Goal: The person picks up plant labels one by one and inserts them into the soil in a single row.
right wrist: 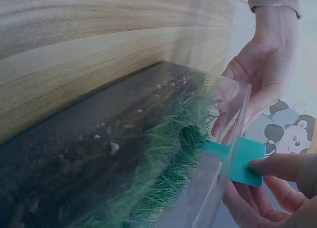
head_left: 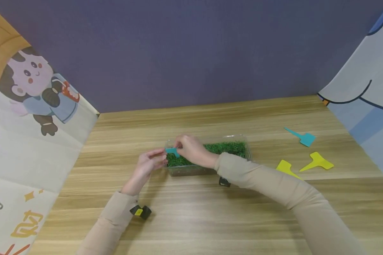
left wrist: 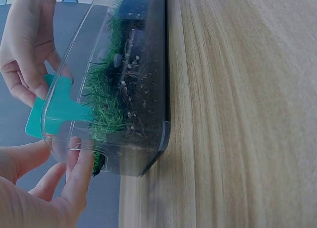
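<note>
In the head view my right hand (head_left: 193,150) pinches a teal T-shaped plant label (head_left: 171,151) over the left end of a clear plastic tub (head_left: 191,171). Green grass (head_left: 228,148) grows in the tub above dark soil, which shows through the wall in the left wrist view. The label's stem (left wrist: 81,111) points down into the grass, its tip hidden among the blades. At the tub's left end is my left hand (head_left: 146,163), its fingers extended around the corner. Its thumb (left wrist: 29,156) lies close to the label's wide head.
On the table's right lie another teal plant label (head_left: 307,139) and two yellow labels, one (head_left: 317,161) whole in view, the other (head_left: 284,166) partly behind my right sleeve. A dark panel (head_left: 204,53) stands along the table's back edge, with printed sheets at both sides.
</note>
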A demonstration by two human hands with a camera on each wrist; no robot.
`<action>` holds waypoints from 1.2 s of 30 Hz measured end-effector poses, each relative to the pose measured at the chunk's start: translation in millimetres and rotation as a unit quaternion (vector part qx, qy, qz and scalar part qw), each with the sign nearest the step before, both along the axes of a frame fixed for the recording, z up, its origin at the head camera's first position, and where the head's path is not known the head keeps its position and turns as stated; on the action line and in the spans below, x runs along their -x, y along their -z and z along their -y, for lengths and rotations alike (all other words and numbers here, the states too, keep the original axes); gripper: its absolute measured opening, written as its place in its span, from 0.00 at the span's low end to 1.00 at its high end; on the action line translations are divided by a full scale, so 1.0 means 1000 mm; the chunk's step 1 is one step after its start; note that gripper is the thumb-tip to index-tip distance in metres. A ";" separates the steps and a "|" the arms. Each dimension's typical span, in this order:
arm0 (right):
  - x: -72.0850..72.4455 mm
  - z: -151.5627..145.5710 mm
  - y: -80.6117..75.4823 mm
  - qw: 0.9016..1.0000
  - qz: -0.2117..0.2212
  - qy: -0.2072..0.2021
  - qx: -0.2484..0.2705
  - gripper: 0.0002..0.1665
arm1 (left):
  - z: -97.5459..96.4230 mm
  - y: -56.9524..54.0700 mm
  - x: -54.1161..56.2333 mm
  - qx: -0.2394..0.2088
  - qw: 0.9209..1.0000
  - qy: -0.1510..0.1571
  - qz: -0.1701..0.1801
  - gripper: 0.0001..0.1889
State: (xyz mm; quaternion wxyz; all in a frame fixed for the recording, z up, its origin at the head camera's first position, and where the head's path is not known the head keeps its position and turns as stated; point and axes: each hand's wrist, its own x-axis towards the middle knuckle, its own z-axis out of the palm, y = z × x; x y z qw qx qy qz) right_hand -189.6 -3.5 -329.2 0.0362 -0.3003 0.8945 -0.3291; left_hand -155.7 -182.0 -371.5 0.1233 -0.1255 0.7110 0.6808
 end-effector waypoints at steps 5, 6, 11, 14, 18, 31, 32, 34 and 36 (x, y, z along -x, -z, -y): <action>-0.001 0.000 0.003 1.000 -0.020 -0.005 0.002 0.06 | 0.001 -0.001 -0.002 -0.002 1.000 0.004 -0.005 0.21; -0.001 0.000 0.003 1.000 -0.024 -0.006 0.003 0.05 | 0.001 -0.001 -0.002 0.000 1.000 0.006 -0.005 0.21; -0.002 0.000 0.005 1.000 -0.015 -0.011 0.013 0.05 | 0.001 0.000 -0.001 0.002 1.000 0.006 0.000 0.21; -0.003 0.000 0.005 1.000 -0.007 -0.012 0.013 0.06 | 0.000 0.000 -0.001 0.002 1.000 0.004 0.001 0.21; -0.002 0.000 0.005 1.000 -0.006 -0.009 0.011 0.06 | 0.000 0.000 -0.001 0.002 1.000 0.001 0.001 0.21; -0.003 0.001 0.002 1.000 0.014 -0.001 0.014 0.08 | 0.000 0.000 -0.001 0.004 1.000 0.000 0.000 0.21; -0.004 0.001 0.002 1.000 0.015 0.000 0.014 0.08 | 0.000 0.000 -0.001 0.005 1.000 0.001 0.000 0.21; -0.004 0.001 0.001 1.000 0.018 0.001 0.016 0.09 | 0.000 0.001 -0.001 0.008 1.000 0.003 -0.003 0.21; -0.004 0.000 0.001 1.000 0.022 0.003 0.017 0.10 | 0.000 0.001 -0.001 0.010 1.000 0.005 -0.005 0.21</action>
